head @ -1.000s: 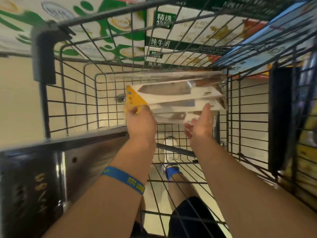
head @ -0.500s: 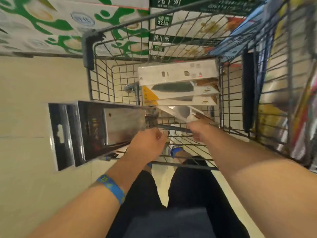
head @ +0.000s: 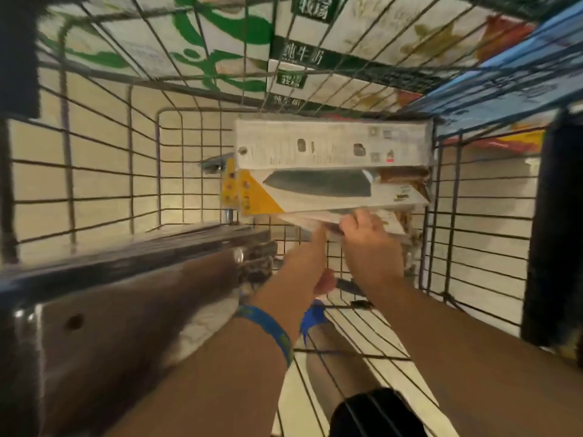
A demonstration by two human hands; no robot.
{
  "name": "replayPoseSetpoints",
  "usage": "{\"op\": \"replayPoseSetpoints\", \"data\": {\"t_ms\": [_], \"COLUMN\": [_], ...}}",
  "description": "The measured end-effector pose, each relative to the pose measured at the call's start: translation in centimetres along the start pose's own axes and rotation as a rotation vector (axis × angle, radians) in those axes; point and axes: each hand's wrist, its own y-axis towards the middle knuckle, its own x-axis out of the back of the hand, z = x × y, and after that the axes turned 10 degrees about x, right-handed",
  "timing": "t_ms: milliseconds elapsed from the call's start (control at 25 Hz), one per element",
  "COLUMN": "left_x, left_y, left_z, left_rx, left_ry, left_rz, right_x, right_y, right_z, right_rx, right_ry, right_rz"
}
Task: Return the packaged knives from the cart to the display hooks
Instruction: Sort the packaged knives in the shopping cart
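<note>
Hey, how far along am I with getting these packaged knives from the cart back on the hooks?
Done: nothing shown; no hooks are in view. In hand: your right hand grips the lowest white knife package; your left hand is beside a black cleaver package, grip unclear. Left: the white-backed package and yellow-and-white knife package sit in the grey wire cart.

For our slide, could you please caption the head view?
Right hand grips a knife pack stacked in the cart.

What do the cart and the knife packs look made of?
The cart looks like dark metal wire: thin crossed rods in a grid, with a dull finish. The knife packs seem to be printed card, with flat stiff white and yellow panels; blur hides any plastic window.
</note>
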Motion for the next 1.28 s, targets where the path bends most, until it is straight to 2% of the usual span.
{"op": "replayPoseSetpoints", "data": {"t_ms": [80, 200, 240, 360, 400, 520, 560, 680, 840, 1040, 1200, 1280], "left_x": [-1.3, -2.0, -2.2, -2.8, -2.9, -3.1, -3.1, -2.4, -1.3, -1.2, -0.9, -1.0], "left_y": [1.3, 1.4, 1.1, 0.8, 0.6, -0.1, -0.4, -0.7, 0.3, 0.2, 0.8, 0.5], "left_z": [0.2, -1.9, -2.6, -3.4, -3.4, -3.8, -4.1, -4.7, -4.0, -3.5, -3.4, -3.4], "left_rx": [0.072, -0.033, -0.039, 0.017, 0.041, 0.063, 0.059, 0.04, 0.08, 0.052, 0.038, 0.012], "left_ry": [-0.21, -0.53, -0.592, -0.709, -0.709, -0.557, -0.526, -0.555, -0.616, -0.604, -0.666, -0.688], "left_rz": [0.097, 0.233, 0.264, 0.284, 0.265, 0.221, 0.207, 0.182, 0.049, 0.06, 0.065, -0.003], "right_x": [1.1, 2.8, 3.2, 4.1, 4.1, 4.0, 4.1, 4.4, 4.6, 3.8, 3.1, 3.0], "right_y": [1.8, 4.5, 5.0, 7.1, 8.3, 11.5, 12.2, 13.2, 13.0, 12.4, 11.5, 11.3], "right_z": [0.0, 0.4, -0.1, -2.2, -2.7, -2.8, -2.8, -3.0, -3.1, -3.2, -3.7, -4.2], "right_rx": [0.065, 0.009, -0.005, -0.129, -0.157, -0.09, -0.071, -0.062, -0.087, -0.042, -0.035, -0.004], "right_ry": [0.124, 0.334, 0.37, 0.506, 0.514, 0.306, 0.258, 0.202, 0.107, -0.06, -0.051, -0.044], "right_rz": [-0.004, 0.143, 0.122, -0.086, -0.074, 0.213, 0.26, 0.31, 0.405, 0.208, 0.082, 0.041]}}
